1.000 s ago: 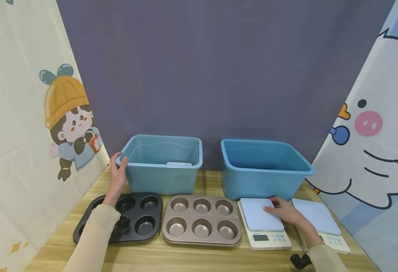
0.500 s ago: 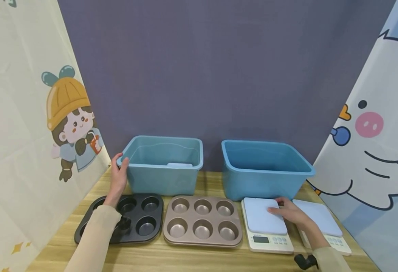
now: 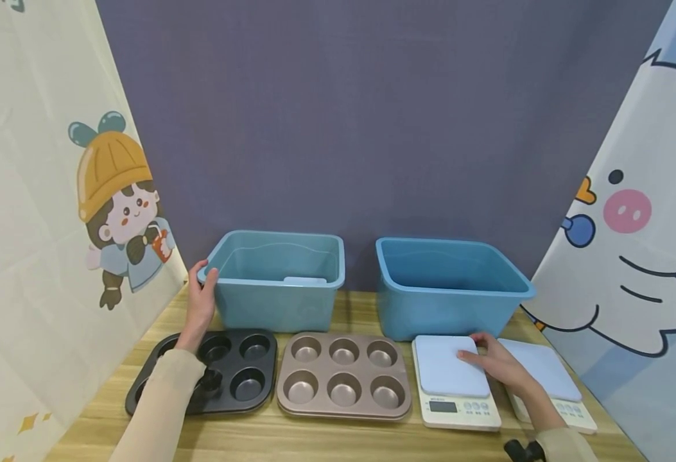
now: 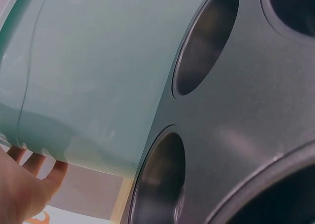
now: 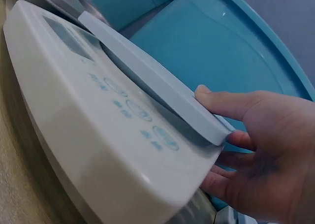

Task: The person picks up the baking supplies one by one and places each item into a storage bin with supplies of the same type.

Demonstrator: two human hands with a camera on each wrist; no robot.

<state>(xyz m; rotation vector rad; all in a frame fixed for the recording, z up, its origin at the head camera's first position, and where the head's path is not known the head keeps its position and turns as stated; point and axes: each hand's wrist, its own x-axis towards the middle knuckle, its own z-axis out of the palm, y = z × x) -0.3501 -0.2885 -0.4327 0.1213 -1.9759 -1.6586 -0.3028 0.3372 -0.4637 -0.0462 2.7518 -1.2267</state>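
The left hand [image 3: 200, 305] grips the left end of a pale blue bin [image 3: 274, 309], behind a black muffin pan [image 3: 234, 367]. Next lies a brown muffin pan [image 3: 343, 370], then a white scale [image 3: 452, 367] before a deeper blue bin [image 3: 450, 314]; the right hand [image 3: 499, 362] holds its right edge, thumb on top.

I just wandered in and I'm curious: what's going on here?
A person is handling two things. The left hand holds the left rim of the paler bin, which has something white inside. The right hand grips a kitchen scale by its right side, thumb on the white plate. A second scale lies to the right, a bluer bin stands behind, and a brown muffin pan and dark muffin pan sit to the left.
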